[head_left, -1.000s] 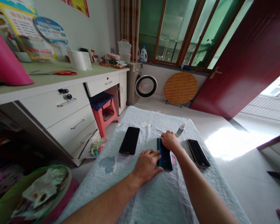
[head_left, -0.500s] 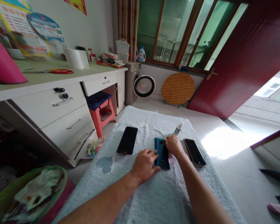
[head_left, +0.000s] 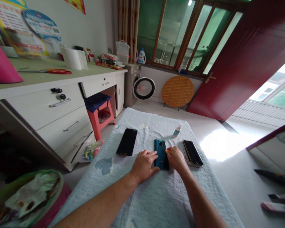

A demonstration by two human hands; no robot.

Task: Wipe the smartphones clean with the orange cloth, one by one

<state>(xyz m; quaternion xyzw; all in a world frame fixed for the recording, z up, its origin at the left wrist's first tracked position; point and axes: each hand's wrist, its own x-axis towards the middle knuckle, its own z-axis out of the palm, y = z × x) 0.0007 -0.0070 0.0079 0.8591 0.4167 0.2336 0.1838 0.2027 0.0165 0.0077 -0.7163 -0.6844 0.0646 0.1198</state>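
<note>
A teal-backed smartphone (head_left: 160,157) lies face down on the cloth-covered table, its camera block at the far end. My left hand (head_left: 143,164) holds it along the left edge, fingertips over the side and thumb near the lower corner. At the phone's right edge, my right hand (head_left: 176,156) pinches a small orange piece (head_left: 166,151); most of it is hidden by the fingers. To the left lies a black smartphone (head_left: 127,142), screen up. Another dark-screened phone (head_left: 193,153), in a light-coloured case, is right of my right hand. Beyond that hand stands a small spray bottle (head_left: 177,131).
A pale blue quilted cloth (head_left: 147,202) covers the table. Left stand a white desk (head_left: 59,110), a red stool (head_left: 102,117) and a full waste bin (head_left: 61,186). A washing machine (head_left: 129,88) and a round wooden tabletop (head_left: 178,91) are behind.
My right hand has slid nearer along the phone's right edge with the orange piece, so the spray bottle shows in full. My left hand keeps its place on the phone. The view has shifted slightly.
</note>
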